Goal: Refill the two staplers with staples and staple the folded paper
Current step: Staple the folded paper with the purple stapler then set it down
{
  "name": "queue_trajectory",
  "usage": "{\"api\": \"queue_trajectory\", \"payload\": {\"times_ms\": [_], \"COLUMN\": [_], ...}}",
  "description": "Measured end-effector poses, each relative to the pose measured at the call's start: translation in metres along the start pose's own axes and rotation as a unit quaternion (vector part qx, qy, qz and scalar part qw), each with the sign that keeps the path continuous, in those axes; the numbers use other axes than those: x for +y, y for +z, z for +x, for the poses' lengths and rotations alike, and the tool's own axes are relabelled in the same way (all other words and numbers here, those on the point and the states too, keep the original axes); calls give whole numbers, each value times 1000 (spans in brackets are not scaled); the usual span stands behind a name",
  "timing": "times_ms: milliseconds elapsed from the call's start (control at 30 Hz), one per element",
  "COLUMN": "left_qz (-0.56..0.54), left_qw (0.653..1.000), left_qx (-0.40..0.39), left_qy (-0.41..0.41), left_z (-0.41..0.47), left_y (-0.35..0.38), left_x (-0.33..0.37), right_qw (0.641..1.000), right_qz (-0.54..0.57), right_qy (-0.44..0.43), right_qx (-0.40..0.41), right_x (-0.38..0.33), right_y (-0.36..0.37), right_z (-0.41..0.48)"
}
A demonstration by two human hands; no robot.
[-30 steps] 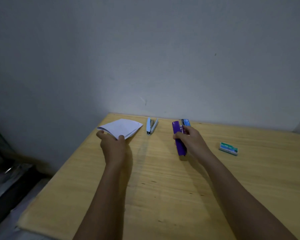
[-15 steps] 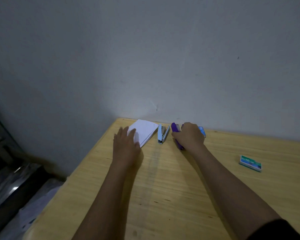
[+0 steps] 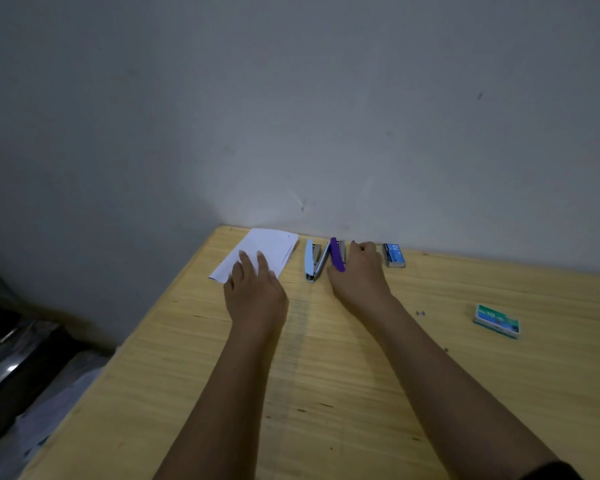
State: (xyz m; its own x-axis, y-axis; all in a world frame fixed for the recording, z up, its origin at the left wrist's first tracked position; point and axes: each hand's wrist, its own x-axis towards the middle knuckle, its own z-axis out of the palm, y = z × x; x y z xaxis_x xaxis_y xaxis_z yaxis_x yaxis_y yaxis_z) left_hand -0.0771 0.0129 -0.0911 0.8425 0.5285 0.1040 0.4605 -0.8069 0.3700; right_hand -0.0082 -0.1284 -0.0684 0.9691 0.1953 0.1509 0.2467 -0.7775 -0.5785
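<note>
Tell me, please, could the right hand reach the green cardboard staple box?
Probably yes: the green cardboard staple box lies on open tabletop right of the right hand, which holds the purple plastic stapler.

Left grip: flat on folded paper
Right grip: curled round purple stapler
White stapler: open, between them
Table: blue staple box, green staple box

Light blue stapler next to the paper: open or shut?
Open. The light blue stapler lies with its two arms splayed in a V from the near hinge, and the metal staple channel is exposed.
</note>
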Motion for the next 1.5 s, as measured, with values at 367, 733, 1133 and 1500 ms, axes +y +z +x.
{"api": "queue_trajectory", "payload": {"times_ms": [367,733,1133,1500], "left_qz": [15,0,-24,-114], "left_qw": [999,997,987,962], "left_qx": [31,48,90,-33], "left_qy": [-23,58,132,244], "left_z": [-1,-11,-68,-81], "left_y": [1,4,6,19], "left_x": [12,8,31,77], "right_qw": [999,992,978,994], "right_qz": [42,98,-123,-52], "right_qy": [-16,-72,155,86], "right_qx": [-3,30,62,49], "right_x": [3,22,109,132], "right_y": [8,-28,-118,-113], "right_z": [-8,-29,-68,-68]}}
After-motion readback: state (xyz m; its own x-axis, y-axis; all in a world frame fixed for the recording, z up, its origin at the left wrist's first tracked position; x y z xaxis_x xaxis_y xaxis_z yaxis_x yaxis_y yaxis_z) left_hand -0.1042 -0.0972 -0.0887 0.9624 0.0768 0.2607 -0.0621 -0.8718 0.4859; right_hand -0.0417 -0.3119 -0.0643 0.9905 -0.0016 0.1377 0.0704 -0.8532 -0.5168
